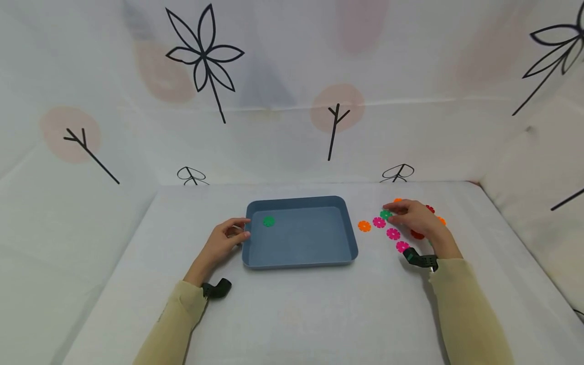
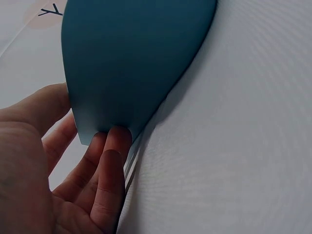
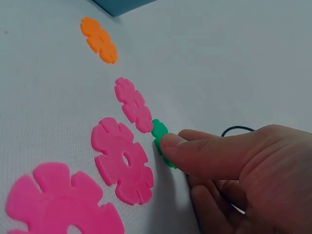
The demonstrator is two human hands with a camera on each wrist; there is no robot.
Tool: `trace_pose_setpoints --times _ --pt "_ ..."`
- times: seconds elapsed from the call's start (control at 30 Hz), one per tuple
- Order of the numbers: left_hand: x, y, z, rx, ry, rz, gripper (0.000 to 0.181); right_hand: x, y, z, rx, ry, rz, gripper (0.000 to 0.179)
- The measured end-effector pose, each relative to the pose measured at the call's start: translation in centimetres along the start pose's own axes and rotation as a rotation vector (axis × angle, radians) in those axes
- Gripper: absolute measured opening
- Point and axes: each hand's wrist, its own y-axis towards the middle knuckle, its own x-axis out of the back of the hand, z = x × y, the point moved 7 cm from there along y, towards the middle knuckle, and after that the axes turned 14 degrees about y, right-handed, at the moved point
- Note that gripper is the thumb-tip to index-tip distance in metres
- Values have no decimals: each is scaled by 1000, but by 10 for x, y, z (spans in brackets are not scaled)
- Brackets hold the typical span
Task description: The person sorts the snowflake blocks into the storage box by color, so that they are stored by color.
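Under the right hand (image 1: 412, 218) there's a green flower disc (image 3: 161, 141) flat on the white table (image 1: 296, 314), pinched at its edge by the fingertips (image 3: 170, 141), so that hand is curled closed around it. Just left of that grip sit two pink discs (image 3: 124, 161), with another pink one (image 3: 132, 104) and an orange disc (image 3: 99, 40) further out the same way. Over on the other side, the left hand (image 1: 223, 243) has its fingers (image 2: 114, 146) wrapped on the near-left rim of the blue tray (image 1: 319, 253), thumb on the outside. A second green disc (image 1: 268, 221) lies inside the tray, just past that grip.
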Motion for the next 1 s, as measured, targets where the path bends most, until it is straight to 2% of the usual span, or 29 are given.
trace_pose_setpoints --times 0.43,0.8,1.0 --pt "-1 1 -3 -16 -1 2 39 2 0 1 16 -26 -15 47" --pt "-1 2 -4 -16 2 4 40 2 -2 0 40 71 -53 45" --pt "1 0 -4 -10 5 -2 40 5 -2 1 34 74 -88 40"
